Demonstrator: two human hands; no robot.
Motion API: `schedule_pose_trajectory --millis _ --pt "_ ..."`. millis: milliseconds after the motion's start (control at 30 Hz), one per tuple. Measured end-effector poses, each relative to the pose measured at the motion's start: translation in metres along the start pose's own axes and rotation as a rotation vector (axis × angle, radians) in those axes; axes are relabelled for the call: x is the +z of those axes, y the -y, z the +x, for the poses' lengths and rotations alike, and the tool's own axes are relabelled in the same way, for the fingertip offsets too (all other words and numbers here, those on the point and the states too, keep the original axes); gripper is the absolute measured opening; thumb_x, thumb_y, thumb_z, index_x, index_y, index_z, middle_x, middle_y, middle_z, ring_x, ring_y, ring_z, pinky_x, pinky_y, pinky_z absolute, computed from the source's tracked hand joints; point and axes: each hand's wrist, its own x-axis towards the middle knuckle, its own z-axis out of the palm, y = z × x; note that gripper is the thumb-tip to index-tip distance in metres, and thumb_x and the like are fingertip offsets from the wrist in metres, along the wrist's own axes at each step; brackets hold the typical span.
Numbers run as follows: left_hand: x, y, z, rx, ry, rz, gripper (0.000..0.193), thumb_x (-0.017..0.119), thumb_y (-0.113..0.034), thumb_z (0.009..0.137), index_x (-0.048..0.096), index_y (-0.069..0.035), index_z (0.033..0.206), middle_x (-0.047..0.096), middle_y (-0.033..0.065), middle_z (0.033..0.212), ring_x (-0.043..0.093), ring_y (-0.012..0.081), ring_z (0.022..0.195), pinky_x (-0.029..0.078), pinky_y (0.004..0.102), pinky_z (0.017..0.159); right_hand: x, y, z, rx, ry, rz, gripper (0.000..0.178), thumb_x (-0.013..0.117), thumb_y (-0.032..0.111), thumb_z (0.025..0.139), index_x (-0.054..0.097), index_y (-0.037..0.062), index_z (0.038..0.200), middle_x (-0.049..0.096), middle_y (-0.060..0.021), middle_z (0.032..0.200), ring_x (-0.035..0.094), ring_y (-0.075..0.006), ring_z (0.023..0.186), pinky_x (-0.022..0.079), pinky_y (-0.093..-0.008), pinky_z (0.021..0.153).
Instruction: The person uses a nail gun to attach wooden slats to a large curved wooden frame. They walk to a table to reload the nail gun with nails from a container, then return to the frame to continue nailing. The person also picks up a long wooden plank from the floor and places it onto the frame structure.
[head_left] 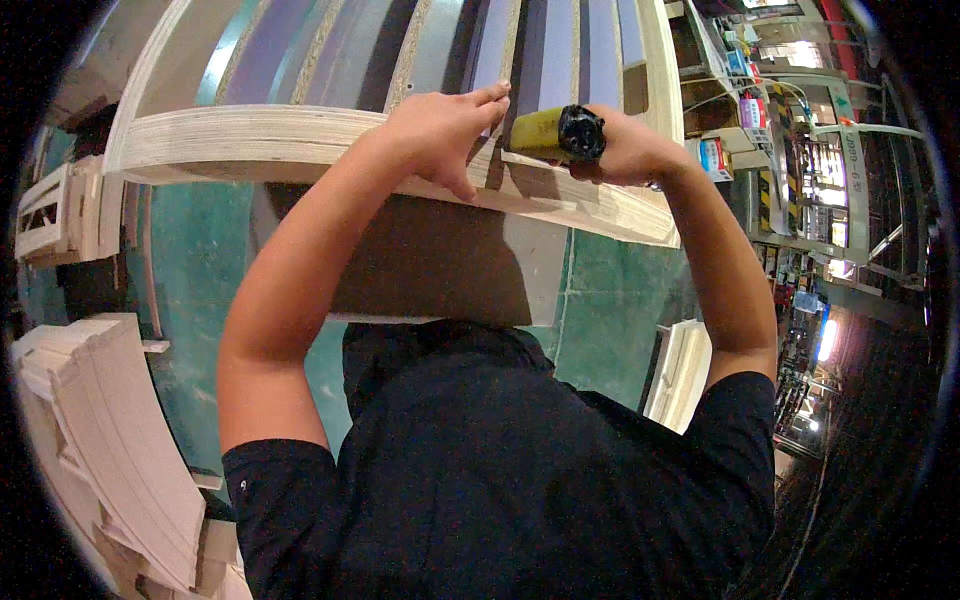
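Observation:
A pale plywood frame [260, 135] with slats running away from me lies at the top of the view. My left hand [440, 138] rests on its near rail, fingers stretched across the top and thumb down along the front face. Just to the right, my right hand [635, 150] is closed around a yellow-and-black tool that looks like a nail gun [538, 132]. Its black round end faces right, toward the hand, and the yellow body lies over the rail. The tool's nose and most of the right fingers are hidden.
Stacked curved plywood pieces [120, 430] stand at the lower left, with another wooden frame [60, 210] above them. A light panel [440, 260] sits below the rail over a green floor [200, 290]. Small boxes [712, 158] and shelving line the right side.

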Motion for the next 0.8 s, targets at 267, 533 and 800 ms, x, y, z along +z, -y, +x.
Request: schedule_pose_trajectory --millis 267,533,800 --pt "0.002 -0.001 0.0 0.01 -0.021 -0.02 0.122 0.09 -0.039 0.049 0.035 -0.005 0.152 0.027 0.0049 0.164 0.061 0.0372 0.119 0.053 0.0475 0.095 -0.001 0.0 0.007 0.108 0.059 0.053 0.045 0.075 0.001 0.075 0.061 0.0025 0.117 0.069 -0.0059 0.09 0.063 -0.0129 0.08 0.053 -0.0281 0.068" --pt "0.005 0.002 -0.001 0.006 -0.04 -0.003 0.124 0.091 -0.036 0.047 0.034 -0.006 0.152 0.026 0.0043 0.165 0.061 0.037 0.119 0.054 0.0476 0.094 -0.002 0.007 0.003 -0.004 0.043 0.019 0.046 0.077 0.004 0.079 0.059 0.0027 0.121 0.069 -0.0064 0.096 0.062 -0.0131 0.08 0.053 -0.0295 0.068" --pt "0.002 -0.002 0.002 -0.009 0.019 -0.009 0.129 0.094 -0.038 0.045 0.031 -0.006 0.154 0.023 0.0046 0.165 0.058 0.0383 0.123 0.052 0.048 0.097 0.001 -0.008 0.003 0.041 0.087 0.046 0.038 0.076 0.004 0.074 0.064 0.0008 0.11 0.069 -0.0067 0.087 0.062 -0.0139 0.078 0.053 -0.0297 0.068"
